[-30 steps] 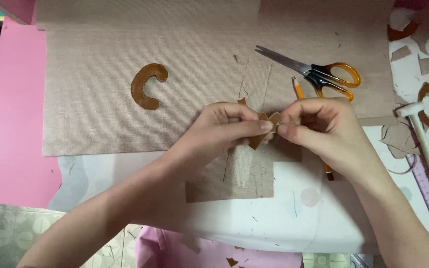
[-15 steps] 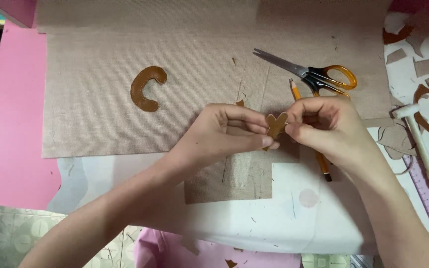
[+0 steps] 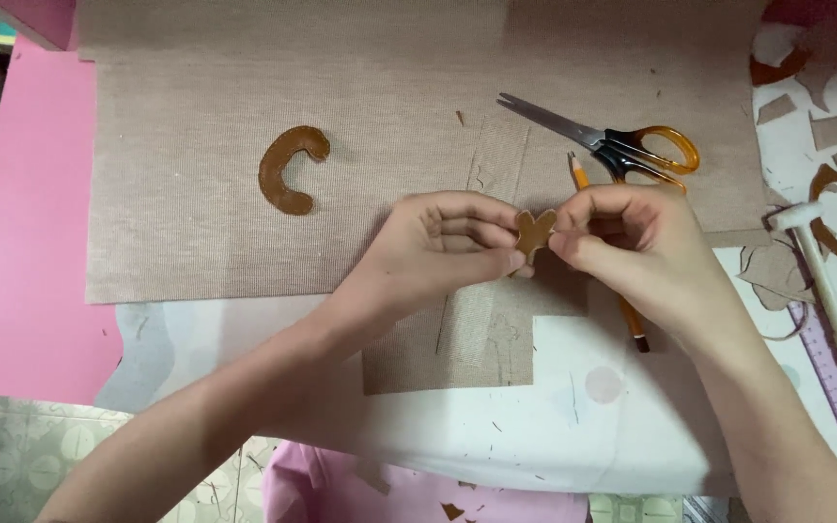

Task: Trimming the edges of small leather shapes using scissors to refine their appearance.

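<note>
Looking down from the head view, the left hand (image 3: 438, 247) and the right hand (image 3: 632, 242) meet over a beige fabric sheet (image 3: 196, 194) spread on the desk (image 3: 583, 426). Between them is a small brown heart-shaped cutout (image 3: 536, 231), lifted just above the fabric; each hand is closed in a fingertip pinch on one side of it, the other fingers curled in. A brown C-shaped cutout (image 3: 290, 169) lies well apart to the left on the fabric. Orange-handled scissors (image 3: 622, 143) rest near the right hand, and a pencil (image 3: 622, 310) runs beneath that hand. A white hammer-like tool (image 3: 819, 276) lies at the right edge.

Judging from the thin grip, the little heart could bend or tear if the two pinches pull apart, or slip and drop among the scraps if either loosens.
</note>
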